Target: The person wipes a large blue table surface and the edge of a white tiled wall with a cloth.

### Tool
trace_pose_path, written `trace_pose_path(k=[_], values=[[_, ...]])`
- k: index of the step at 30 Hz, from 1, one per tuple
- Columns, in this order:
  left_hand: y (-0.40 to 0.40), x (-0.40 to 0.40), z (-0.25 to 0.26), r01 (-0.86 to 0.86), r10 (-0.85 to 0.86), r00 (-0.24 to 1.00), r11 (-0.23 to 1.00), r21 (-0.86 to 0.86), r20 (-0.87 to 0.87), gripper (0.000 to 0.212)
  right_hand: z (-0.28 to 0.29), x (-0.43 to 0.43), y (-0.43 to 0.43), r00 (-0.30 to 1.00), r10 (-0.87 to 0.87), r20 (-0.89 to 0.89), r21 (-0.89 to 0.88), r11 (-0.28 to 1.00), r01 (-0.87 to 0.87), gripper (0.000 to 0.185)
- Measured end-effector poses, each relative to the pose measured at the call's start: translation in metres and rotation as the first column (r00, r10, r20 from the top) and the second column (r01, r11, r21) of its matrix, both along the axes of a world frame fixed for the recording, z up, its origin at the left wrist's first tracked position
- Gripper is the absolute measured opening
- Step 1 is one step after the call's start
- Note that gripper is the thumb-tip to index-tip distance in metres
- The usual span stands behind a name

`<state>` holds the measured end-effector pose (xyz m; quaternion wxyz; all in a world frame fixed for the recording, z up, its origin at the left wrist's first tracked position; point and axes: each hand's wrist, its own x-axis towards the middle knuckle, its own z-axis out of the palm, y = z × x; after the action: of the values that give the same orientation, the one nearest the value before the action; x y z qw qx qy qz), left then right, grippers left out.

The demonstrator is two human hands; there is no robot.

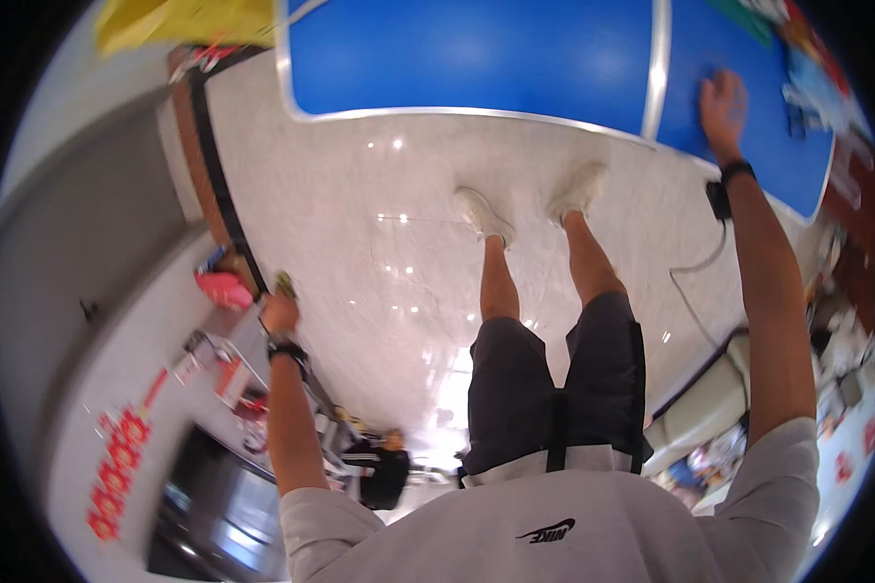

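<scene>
My left hand (281,313) is at the left, away from the table, closed around a small yellow-green object (284,283) that sticks out past the fingers; blur hides what it is. Over the right part of a blue tabletop with a pale metallic rim (467,58) is my right hand (723,109). Its fingers look slightly apart, and nothing shows in them, though they are blurred. Whether it touches the surface cannot be told. Dark bands circle both wrists. A black box with a cable (717,200) hangs at the table's near edge, beside my right forearm.
Colourful cloth or packaging (817,87) lies at the table's right end. A yellow sheet (189,25) is at the upper left. A pink item (224,288) sits near the left wall, above a dark television (215,503). A person in black (385,470) is in the background, near a beige sofa (707,401).
</scene>
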<state>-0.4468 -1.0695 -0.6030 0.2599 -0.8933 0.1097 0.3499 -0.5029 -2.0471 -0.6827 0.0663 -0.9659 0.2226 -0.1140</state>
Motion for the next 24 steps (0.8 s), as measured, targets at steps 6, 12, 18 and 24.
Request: trace_pose_path(k=[6, 12, 18, 24], values=[[-0.018, -0.322, 0.140, -0.848, 0.830, 0.498, 0.527, 0.060, -0.252, 0.063, 0.064, -0.027, 0.062, 0.985, 0.101, -0.139, -0.001, 0.995, -0.102, 0.035], [-0.099, -0.507, 0.223, -0.969, 0.794, -0.099, 0.062, 0.241, -0.599, 0.076, 0.056, -0.101, 0.217, 0.281, 0.886, -0.368, 0.671, 0.462, -0.579, 0.030], [-0.067, -0.463, 0.196, -0.986, 0.844, -0.161, -0.163, 0.042, -0.512, 0.094, 0.269, -0.040, 0.532, 0.021, 0.943, -0.332, 0.894, 0.321, -0.312, 0.031], [-0.015, -0.214, 0.138, -0.807, 0.937, 0.034, -0.180, -0.563, -0.349, 0.084, 0.347, 0.076, 0.619, 0.124, 0.968, -0.219, 0.777, 0.250, -0.578, 0.029]])
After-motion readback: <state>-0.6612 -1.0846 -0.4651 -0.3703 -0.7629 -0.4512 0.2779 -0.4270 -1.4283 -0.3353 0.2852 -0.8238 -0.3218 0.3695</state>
